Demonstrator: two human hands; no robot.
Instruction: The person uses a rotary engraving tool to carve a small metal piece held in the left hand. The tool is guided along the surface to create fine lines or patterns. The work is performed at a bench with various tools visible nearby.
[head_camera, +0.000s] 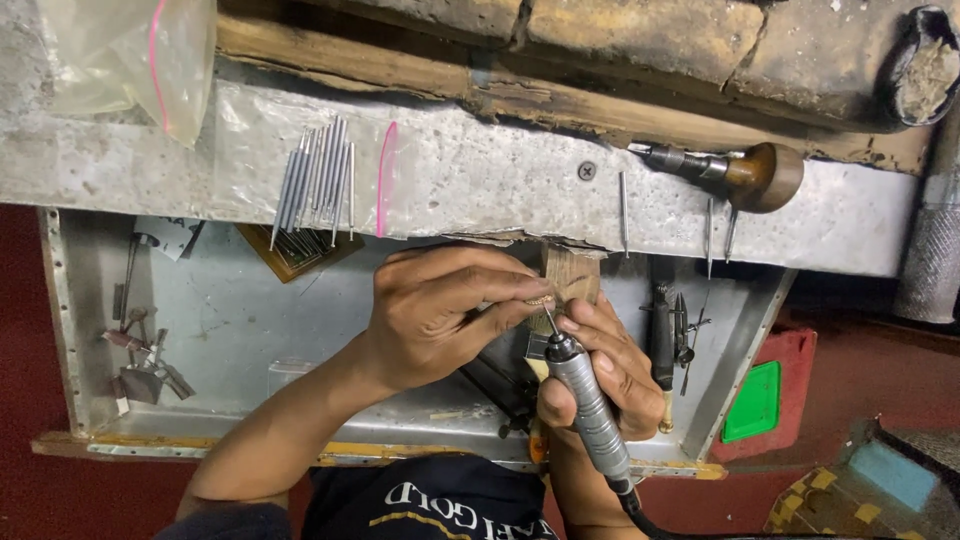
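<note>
From the head camera I look straight down on my two hands at a metal worktop (480, 170) with a tray (230, 320) hung beneath its front edge. My left hand (430, 320) has its fingers (500, 290) pinched tight on a small ring-like piece (540, 299), pressing it against a wooden peg (572, 275) that juts out from the worktop edge. My right hand (610, 365) is wrapped around a grey knurled rotary handpiece (590, 405), held like a pen, with its thin bit touching the small piece just below the left fingertips; a dark cable leaves the handpiece at the bottom of the view. On the worktop, to the left, a clear plastic bag (320, 165) holds a bundle of slim steel burs (315, 180). To the right lies a tool with a round wooden handle (765, 175), and a few loose needles (623, 210) lie near it. In the tray, small metal tools (145, 360) sit at the left, and dark hand tools (672, 330) lie just right of my right hand. A green box (752, 402) sits beyond the tray's right wall.
</note>
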